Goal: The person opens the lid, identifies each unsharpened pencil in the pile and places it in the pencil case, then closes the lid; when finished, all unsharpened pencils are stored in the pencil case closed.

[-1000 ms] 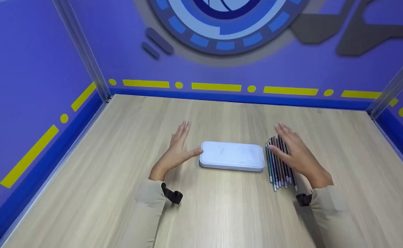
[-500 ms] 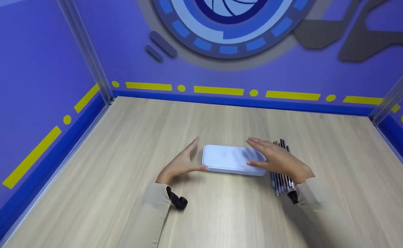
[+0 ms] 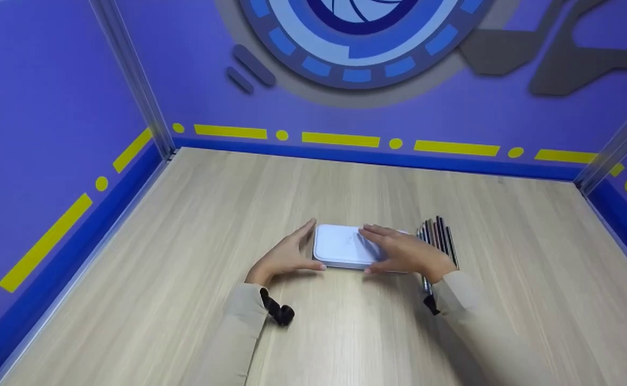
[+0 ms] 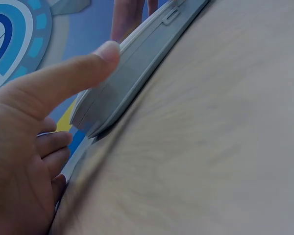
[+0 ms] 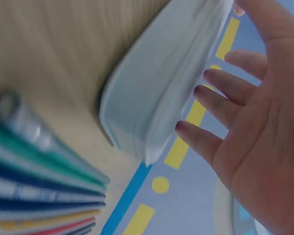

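Observation:
A white hard pencil case (image 3: 340, 244) lies flat near the middle of the table. My left hand (image 3: 281, 260) holds its left end, thumb at the front side and fingertips by the back left corner. In the left wrist view the thumb overlaps the pencil case's side (image 4: 122, 83), which has a small oval slot. My right hand (image 3: 407, 254) is above the right part of the case, covering it in the head view. Its fingers look straight and spread in the right wrist view, with a gap to the case. Several pencils (image 3: 443, 236) lie side by side right of the case.
The wood-grain table (image 3: 238, 203) meets blue-purple panels (image 3: 211, 107) at the back and both sides. My right forearm (image 3: 479, 321) crosses over the lower ends of the pencils. Black straps sit on both wrists.
My right hand has moved left from above the pencils to over the pencil case. My left hand has come in around the case's left end, thumb now at the front corner.

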Tool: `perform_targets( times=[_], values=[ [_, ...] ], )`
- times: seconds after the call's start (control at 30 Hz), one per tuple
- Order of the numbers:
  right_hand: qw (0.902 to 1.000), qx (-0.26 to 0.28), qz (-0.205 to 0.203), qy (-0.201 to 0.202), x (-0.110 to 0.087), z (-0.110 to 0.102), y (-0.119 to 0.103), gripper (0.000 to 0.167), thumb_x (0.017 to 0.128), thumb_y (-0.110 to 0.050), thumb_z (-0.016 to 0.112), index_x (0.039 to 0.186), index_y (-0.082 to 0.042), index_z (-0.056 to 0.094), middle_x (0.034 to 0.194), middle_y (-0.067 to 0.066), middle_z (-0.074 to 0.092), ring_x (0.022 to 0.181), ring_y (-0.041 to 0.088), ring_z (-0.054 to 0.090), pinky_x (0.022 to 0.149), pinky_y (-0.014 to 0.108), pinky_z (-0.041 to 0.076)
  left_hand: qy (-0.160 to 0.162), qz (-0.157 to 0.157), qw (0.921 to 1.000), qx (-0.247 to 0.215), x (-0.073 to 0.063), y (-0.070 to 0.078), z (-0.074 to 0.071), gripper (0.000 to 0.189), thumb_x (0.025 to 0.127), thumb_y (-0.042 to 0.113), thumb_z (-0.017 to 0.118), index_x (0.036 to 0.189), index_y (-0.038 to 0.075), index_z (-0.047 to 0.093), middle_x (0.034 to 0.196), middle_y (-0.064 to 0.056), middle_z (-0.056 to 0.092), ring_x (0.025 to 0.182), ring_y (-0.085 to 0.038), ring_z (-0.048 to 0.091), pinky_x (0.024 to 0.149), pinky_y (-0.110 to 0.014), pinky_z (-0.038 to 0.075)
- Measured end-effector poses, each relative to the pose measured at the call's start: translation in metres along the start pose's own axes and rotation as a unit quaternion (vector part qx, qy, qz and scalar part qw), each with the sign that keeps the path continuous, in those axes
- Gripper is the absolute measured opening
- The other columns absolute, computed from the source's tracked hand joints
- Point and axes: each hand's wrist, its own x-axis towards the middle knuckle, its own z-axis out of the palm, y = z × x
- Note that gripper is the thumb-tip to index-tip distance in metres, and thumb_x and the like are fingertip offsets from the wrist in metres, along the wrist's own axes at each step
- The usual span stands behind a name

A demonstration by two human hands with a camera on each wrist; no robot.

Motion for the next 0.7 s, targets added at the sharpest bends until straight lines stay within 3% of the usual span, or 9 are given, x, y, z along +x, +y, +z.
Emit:
perform_targets(
  times=[0.27,0.7],
  values=[
    [0.9997,-0.016,0.008,0.016,0.0065,0.006,-0.0048,0.082,0.078,-0.047,0.075,0.147,-0.017,0.041,0.156,0.01,0.032,0.144,0.03,0.031,0.113,0.049,0.033,0.016,0.016,0.9992,0.033,0.0031,-0.0014,0.0013,0.105,0.071,0.032,0.085,0.152,0.004,0.024,0.158,-0.013,0.026,0.146,-0.027,0.022,0.12,-0.038,0.021],
    [0.9955,-0.086,-0.01,0.039,0.0109,0.0071,-0.0078,0.079,0.074,-0.045,0.079,0.141,-0.016,0.049,0.148,0.013,0.043,0.135,0.032,0.045,0.104,0.051,0.043,0.042,-0.003,0.9989,0.021,0.0031,-0.0021,0.0086,0.104,0.07,0.035,0.085,0.152,0.012,0.025,0.156,-0.014,0.029,0.145,-0.03,0.025,0.119,-0.045,0.022]
  ],
)
